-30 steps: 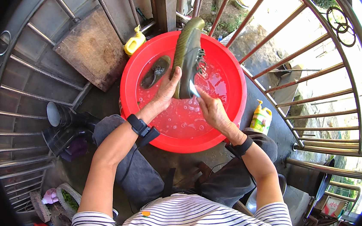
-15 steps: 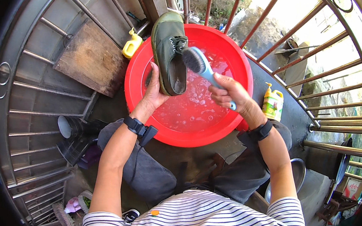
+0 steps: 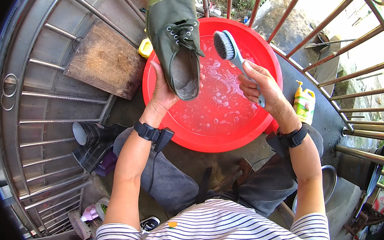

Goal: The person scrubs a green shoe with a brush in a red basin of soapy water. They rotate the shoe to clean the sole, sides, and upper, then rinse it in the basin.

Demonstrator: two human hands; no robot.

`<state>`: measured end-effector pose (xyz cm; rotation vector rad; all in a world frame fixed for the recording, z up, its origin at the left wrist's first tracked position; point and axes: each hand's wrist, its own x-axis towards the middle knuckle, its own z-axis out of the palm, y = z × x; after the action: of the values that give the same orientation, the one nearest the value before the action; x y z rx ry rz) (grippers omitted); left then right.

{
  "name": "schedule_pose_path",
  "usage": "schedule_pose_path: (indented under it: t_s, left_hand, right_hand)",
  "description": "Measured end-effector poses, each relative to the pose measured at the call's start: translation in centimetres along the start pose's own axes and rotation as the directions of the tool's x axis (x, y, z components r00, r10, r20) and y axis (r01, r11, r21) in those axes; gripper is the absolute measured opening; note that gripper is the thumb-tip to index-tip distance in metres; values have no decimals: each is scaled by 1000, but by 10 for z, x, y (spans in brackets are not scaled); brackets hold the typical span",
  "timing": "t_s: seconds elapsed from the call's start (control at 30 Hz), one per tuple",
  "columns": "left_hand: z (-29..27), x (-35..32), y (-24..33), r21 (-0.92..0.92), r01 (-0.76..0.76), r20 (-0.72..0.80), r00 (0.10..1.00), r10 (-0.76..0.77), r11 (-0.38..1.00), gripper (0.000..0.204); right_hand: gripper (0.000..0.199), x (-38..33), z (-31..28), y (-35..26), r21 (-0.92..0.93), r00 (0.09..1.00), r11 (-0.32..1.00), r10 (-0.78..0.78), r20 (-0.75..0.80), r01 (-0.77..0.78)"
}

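Observation:
A dark green lace-up canvas shoe (image 3: 166, 35) is held up over the left side of the red basin (image 3: 267, 115), its toe pointing away from me. My left hand (image 3: 165, 88) grips it around the heel; some of the fingers are hidden behind it. To its right, my right hand (image 3: 264, 86) is closed around the handle of a light blue scrub brush (image 3: 226, 46). The brush's grey and white bristles face the shoe, with a gap between them. Soapy water with bubbles (image 3: 221, 102) covers the bottom of the basin.
Metal bars (image 3: 61, 97) rise on the left, with a wooden board (image 3: 108, 60) beside them. A yellow container (image 3: 146, 47) stands behind the shoe, and a yellow pump bottle (image 3: 304, 102) right of the basin. Black boots (image 3: 93, 145) lie at lower left. Rusty railings (image 3: 321, 28) run along the far right.
My left hand has raised the shoe, which looks larger and closer now. The brush has shifted right, away from the shoe, and its head has tilted more upright.

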<state>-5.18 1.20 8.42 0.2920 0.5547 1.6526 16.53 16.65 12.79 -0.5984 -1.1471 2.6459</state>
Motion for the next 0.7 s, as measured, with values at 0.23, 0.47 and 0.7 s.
schedule_pose_path:
  t_s: [0.23,0.47,0.7]
  left_hand:
    - [-4,0,8,295,-124,-88,984,157,947,106]
    - [3,-2,15,449,-179,-192,938,290,875,85]
    - [4,4,5,577,162,-308,951,30,801,69]
  right_hand:
    - [33,-7,13,-2,-223,989,967,-137,-61,120]
    - [46,-21,28,2,-875,875,232,-355,331,425]
    - [62,-18,24,28,-800,846,-514,-234,479,310]
